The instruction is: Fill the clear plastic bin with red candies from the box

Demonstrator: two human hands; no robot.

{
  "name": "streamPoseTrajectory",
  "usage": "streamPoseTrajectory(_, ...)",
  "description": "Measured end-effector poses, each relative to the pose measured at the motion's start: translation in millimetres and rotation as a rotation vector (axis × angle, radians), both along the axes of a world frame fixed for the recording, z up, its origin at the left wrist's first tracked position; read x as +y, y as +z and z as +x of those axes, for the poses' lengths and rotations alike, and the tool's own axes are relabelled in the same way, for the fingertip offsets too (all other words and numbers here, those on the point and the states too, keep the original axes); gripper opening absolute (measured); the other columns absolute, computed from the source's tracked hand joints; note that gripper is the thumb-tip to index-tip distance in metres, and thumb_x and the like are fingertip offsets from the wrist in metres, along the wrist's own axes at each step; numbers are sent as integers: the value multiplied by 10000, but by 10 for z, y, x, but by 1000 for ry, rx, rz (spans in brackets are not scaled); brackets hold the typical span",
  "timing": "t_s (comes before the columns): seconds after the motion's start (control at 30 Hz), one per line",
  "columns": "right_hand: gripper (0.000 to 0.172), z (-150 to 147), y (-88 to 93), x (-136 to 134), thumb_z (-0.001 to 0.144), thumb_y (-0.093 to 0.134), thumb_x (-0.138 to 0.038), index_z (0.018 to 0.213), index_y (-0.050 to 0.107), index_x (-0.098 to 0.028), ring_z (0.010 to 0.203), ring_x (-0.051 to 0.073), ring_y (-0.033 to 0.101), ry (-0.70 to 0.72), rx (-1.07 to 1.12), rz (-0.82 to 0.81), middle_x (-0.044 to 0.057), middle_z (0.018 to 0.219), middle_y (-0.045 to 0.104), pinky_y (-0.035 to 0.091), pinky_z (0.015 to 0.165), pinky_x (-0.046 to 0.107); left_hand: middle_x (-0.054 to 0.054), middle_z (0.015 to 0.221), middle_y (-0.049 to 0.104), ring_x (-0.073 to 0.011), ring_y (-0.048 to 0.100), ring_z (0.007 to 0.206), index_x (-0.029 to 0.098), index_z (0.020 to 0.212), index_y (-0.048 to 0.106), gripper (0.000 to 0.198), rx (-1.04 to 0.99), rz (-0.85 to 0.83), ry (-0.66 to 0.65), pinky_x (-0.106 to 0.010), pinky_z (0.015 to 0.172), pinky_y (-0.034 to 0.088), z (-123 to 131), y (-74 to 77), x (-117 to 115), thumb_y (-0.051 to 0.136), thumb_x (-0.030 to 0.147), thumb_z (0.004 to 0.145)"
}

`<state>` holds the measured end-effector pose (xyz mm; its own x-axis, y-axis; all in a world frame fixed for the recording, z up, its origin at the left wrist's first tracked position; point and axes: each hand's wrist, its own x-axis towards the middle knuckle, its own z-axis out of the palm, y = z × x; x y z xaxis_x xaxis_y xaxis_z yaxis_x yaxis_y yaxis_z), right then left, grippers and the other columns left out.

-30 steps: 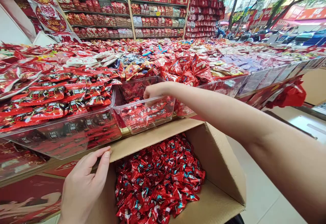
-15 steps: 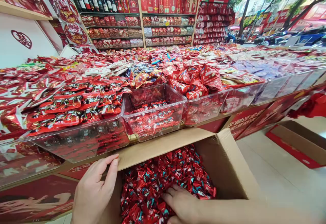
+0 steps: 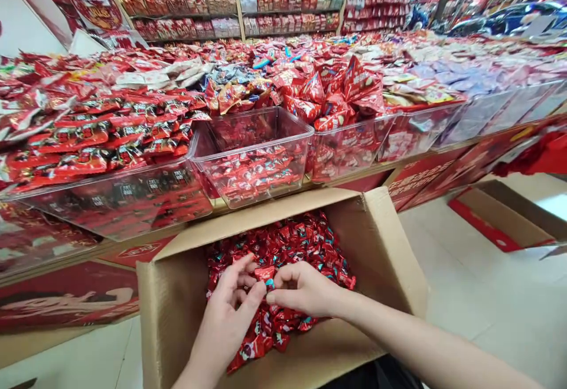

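Both my hands are inside the cardboard box [image 3: 390, 259], above a heap of candies [image 3: 292, 232] in shiny red wrappers with turquoise patches. My right hand [image 3: 305, 288] pinches one wrapped candy [image 3: 264, 273] by its near end, thumb and forefinger bent round. Facing it from the left, my left hand [image 3: 233, 303] has curved fingers held apart, its thumb tip right by the same candy. Whether the left thumb touches the candy, I cannot tell. Below the hands, more red candies lie against the box's near side.
Behind the box, a clear plastic bin [image 3: 252, 162] holds a low layer of red candies. Fuller bins with black-and-red packets [image 3: 88, 141] and red pouches [image 3: 336, 97] flank it. Another cardboard box [image 3: 500, 215] stands on the tiled floor at right.
My left hand has left the box's far flap and come down inside. The right hand has lifted out of the heap with a candy. The view has tipped downward, showing more of the box.
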<state>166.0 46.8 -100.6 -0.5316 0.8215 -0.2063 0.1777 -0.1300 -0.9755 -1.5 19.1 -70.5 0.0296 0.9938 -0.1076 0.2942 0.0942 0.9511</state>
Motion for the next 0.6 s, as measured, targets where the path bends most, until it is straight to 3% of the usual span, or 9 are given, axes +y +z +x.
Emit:
streamPoseTrajectory(0.13,284,-39,122,-108,631,634,-363,557,512,-118,497,42,343,-34,31,12,-42,512,427,277,469,175,3,696,606,-126,544,681,183,799,652,219,-151,-128,24,-233,654,451,111,-42,50,595,365,692)
streamPoseTrajectory(0.27,304,-82,170,-133,616,655,-386,572,523,-116,488,42,350,-98,126,-64,-36,523,448,280,459,179,12,666,604,-114,529,622,181,737,631,258,-200,-117,124,-221,594,443,107,-57,50,542,422,718)
streamPoseTrajectory(0.43,288,-144,204,-184,604,687,-307,787,533,-148,573,53,431,-223,230,26,-29,647,515,364,542,172,22,669,612,-109,547,651,212,704,654,132,-114,41,95,-177,623,446,88,10,41,615,334,671)
streamPoseTrajectory(0.5,242,-150,224,-201,652,648,-300,785,510,-153,582,54,450,-257,238,71,-22,659,526,384,553,169,19,666,606,-115,557,653,224,669,657,94,-97,131,55,-173,615,460,91,62,54,616,308,669)
streamPoseTrajectory(0.6,148,-127,296,-192,716,581,-280,729,517,-147,565,54,471,-291,119,291,-7,633,548,395,546,161,13,645,601,-116,556,627,225,609,648,95,-133,190,80,-166,582,467,114,171,88,628,307,651)
